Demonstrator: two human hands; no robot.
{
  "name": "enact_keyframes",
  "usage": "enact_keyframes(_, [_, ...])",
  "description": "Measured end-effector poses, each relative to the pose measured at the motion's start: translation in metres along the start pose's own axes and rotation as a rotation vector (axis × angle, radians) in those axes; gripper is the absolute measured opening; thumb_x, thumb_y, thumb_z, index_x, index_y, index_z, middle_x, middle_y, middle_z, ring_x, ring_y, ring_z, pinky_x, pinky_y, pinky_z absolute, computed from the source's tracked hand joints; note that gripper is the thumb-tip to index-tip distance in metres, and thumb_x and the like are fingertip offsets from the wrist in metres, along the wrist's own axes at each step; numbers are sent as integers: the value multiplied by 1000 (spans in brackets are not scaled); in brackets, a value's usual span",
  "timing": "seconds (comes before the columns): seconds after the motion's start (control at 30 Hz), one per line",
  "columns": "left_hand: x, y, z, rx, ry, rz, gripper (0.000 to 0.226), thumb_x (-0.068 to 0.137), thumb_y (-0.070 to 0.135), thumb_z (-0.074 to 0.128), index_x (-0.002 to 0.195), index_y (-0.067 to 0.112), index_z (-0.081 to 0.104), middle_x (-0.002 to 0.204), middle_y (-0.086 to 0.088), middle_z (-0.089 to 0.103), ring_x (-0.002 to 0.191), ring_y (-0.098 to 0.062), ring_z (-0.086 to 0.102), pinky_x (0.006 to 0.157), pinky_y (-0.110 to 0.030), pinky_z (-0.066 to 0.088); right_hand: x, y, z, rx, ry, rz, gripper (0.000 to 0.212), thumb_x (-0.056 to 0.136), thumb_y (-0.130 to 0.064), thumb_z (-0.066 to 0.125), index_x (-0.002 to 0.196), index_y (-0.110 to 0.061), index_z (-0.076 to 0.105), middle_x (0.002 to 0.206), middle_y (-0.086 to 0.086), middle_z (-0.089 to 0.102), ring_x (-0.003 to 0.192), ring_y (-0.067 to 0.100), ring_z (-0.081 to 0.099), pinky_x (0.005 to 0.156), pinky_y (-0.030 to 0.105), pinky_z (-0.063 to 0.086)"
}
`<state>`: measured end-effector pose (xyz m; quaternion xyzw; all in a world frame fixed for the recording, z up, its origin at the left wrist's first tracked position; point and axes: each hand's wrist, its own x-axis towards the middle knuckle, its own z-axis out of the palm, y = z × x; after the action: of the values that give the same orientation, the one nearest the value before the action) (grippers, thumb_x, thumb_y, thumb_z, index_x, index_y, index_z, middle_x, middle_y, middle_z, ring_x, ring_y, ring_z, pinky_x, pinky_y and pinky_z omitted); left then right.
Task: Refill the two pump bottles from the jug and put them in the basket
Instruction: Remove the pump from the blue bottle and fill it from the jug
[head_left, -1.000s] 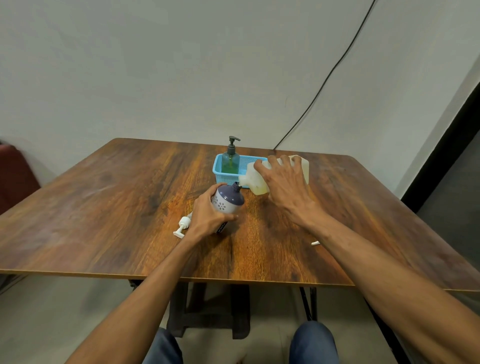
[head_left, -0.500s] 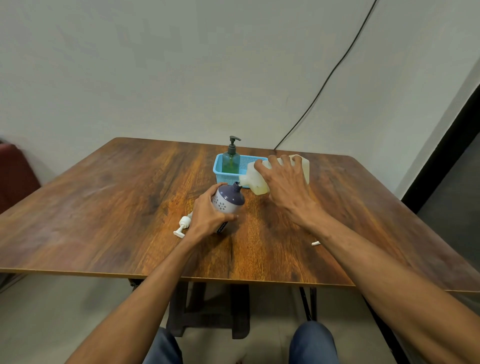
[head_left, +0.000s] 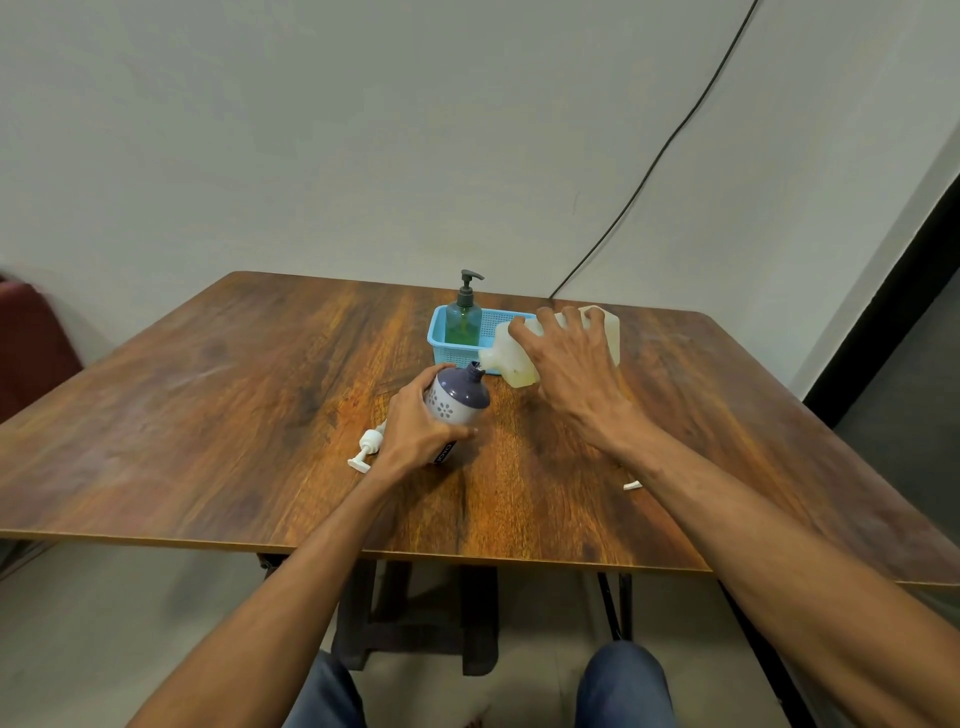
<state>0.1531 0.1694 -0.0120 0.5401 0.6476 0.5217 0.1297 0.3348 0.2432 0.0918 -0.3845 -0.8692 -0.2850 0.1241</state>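
Note:
My left hand (head_left: 415, 431) grips a white pump bottle with a purple top (head_left: 457, 400), its pump removed, tilted slightly right on the table. My right hand (head_left: 571, 364) holds the translucent jug (head_left: 511, 358) tipped on its side, its spout right at the bottle's open neck. Pale yellowish liquid lies in the jug's low end. The white pump head (head_left: 368, 448) rests on the table left of my left hand. A green pump bottle (head_left: 464, 317) stands upright in the left end of the blue basket (head_left: 441, 340), behind the jug.
The wooden table (head_left: 234, 415) fills the middle of the view. A small white cap (head_left: 631, 486) lies by my right forearm. A black cable (head_left: 649, 166) runs down the wall to the table's far edge. A dark red seat (head_left: 26, 338) is at the left.
The jug stays tipped at the bottle's neck and both hands have barely moved.

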Motion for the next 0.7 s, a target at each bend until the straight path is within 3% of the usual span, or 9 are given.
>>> enact_keyframes(0.2, [1,0,1,5,6,-10,89,56,22,94,134,16,52,118,4,61,103,-12,59,86,-21,46,0,0,2,-4,2,2,56,89,-22,68,140,-22,44,133,17,56,116,41,53,96,58,37])
enact_keyframes(0.4, [-1,2,0,3,1,-11,87,57,21,94,133,17,52,116,6,61,102,-10,58,80,-13,43,1,1,1,-11,-3,-1,56,89,-22,67,140,-22,44,132,17,56,116,41,53,97,58,37])
enact_keyframes(0.7, [-2,3,-1,4,1,1,88,56,21,94,133,15,53,117,5,61,103,-12,59,86,-19,47,0,1,0,-27,9,-14,56,87,-20,69,138,-22,45,131,17,57,114,41,54,96,58,37])
